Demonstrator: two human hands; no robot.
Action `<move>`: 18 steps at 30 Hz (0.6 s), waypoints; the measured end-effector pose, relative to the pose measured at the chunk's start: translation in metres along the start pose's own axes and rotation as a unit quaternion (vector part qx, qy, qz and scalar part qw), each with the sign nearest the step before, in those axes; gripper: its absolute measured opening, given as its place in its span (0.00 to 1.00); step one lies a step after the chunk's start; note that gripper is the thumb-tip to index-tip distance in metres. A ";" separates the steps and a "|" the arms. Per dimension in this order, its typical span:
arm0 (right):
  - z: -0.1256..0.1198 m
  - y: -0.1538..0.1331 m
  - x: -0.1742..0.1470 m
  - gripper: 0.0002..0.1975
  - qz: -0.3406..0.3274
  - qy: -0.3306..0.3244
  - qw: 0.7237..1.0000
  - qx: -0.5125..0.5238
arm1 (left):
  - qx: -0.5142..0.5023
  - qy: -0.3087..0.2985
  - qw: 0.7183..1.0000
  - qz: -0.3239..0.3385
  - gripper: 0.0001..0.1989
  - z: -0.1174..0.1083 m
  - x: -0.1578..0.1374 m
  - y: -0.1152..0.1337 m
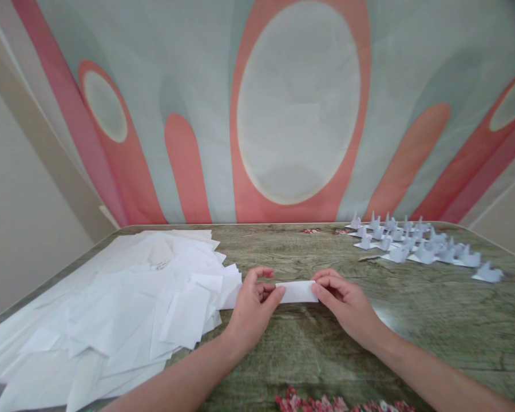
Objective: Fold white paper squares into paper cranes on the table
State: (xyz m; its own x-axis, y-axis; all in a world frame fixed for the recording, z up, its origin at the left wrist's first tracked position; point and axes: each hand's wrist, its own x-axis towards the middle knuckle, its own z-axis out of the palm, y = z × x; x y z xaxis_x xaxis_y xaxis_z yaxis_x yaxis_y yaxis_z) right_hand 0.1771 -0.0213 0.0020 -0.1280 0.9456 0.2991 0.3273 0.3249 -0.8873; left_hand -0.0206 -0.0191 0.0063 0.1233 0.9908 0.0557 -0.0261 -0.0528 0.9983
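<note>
A small white sheet of paper (298, 292), folded into a narrow rectangle, is stretched between my two hands just above the wood-grained table. My left hand (257, 300) pinches its left end between thumb and fingers. At the opposite end, my right hand (341, 297) grips the paper with the thumb in front and the fingers behind. Close by my left hand spreads a heap of loose white paper sheets (133, 315). Several folded paper cranes (424, 249) stand in rows at the far right, away from both hands.
The table (433, 320) has a wood pattern with pink flowers (317, 402) along its near side. Behind its far edge hangs a grey-green cloth backdrop (217, 114) with coral shapes and pale ovals. The paper heap covers much of the table's left side.
</note>
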 end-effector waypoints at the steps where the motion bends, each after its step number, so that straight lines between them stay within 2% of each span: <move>1: 0.000 0.000 0.000 0.13 0.001 0.000 1.000 -0.005 | -0.009 -0.010 1.000 -0.002 0.17 0.001 0.000 -0.001; 5: 0.002 -0.002 -0.002 0.12 -0.001 0.004 0.999 -0.036 | -0.014 -0.019 1.000 -0.012 0.18 0.003 -0.001 0.001; 13: 0.004 -0.003 -0.002 0.08 -0.035 0.054 0.995 -0.078 | -0.026 -0.043 0.998 -0.042 0.22 0.005 -0.004 0.006; 18: 0.003 -0.009 -0.004 0.08 -0.013 0.056 0.995 -0.080 | 0.009 -0.023 0.999 0.032 0.14 0.003 -0.003 0.003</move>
State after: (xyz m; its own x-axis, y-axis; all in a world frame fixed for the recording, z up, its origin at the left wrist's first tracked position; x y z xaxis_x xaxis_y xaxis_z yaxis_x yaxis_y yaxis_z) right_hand 0.1716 -0.0276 0.0073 -0.0357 0.9295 0.3671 0.4715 0.3395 -0.8139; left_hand -0.0179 -0.0224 0.0097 0.1681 0.9785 0.1193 -0.0166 -0.1182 0.9929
